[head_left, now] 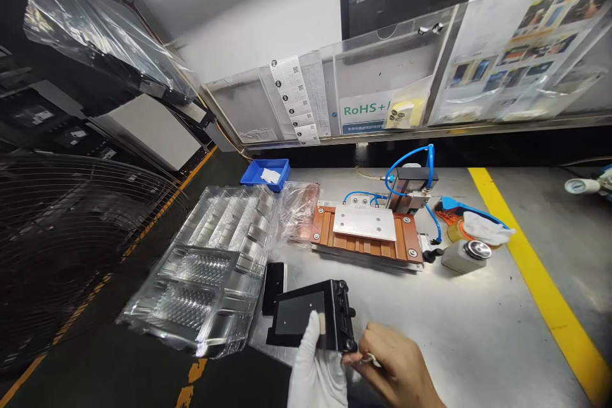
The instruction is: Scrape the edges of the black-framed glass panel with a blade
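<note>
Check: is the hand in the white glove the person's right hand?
No. The white-gloved left hand holds the black device, while the right hand is bare.

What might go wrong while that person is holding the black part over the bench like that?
The black part sits on only the gloved left hand while the bare right hand works at its corner, so it could slip onto the metal bench. Bare fingers might also smudge it. The stacked clear plastic trays close beside it could get knocked.
</note>
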A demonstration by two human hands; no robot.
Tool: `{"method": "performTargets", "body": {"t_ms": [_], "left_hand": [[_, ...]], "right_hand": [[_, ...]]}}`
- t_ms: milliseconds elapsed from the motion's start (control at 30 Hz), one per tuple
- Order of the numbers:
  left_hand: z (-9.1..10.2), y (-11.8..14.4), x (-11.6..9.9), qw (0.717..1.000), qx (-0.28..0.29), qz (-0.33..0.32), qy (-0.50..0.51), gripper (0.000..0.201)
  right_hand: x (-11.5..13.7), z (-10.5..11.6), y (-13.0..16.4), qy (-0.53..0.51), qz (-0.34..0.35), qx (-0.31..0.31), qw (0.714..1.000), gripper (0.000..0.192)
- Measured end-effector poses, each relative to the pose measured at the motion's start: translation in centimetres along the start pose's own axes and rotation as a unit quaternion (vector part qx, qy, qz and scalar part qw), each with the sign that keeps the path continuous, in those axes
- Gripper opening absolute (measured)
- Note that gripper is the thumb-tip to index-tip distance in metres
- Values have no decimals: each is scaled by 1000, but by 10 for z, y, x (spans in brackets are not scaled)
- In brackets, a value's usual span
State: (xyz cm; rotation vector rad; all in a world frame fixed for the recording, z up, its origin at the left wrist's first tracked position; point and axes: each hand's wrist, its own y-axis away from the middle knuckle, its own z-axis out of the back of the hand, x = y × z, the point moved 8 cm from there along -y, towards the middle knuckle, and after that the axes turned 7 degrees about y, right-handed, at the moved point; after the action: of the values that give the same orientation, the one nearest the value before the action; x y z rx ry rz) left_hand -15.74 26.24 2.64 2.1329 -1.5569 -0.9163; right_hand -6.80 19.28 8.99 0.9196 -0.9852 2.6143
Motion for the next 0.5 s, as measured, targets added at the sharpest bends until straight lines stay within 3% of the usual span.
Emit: {"method": "performTargets", "body": {"t_ms": [133,233,300,400,500], "left_hand": [[14,-9,2,995,-26,-60,70,17],[25,-8,-2,991,-47,-102,75,34],[27,-5,-6,990,-65,-113,61,42],[30,-3,-15,978,-137,-151,46,26],[34,-2,-16,965,-197,-172,25,21]], "right_hand": [[-6,-1,-2,38,-37,-30,998,44],[-6,-4,-3,57,-28,-32,997,45],[-9,-3,0,7,-42,-29,999,41],[-19,-8,11,-134,-133,29,982,33],[-25,-21,26,-251,-257,139,923,43]]}}
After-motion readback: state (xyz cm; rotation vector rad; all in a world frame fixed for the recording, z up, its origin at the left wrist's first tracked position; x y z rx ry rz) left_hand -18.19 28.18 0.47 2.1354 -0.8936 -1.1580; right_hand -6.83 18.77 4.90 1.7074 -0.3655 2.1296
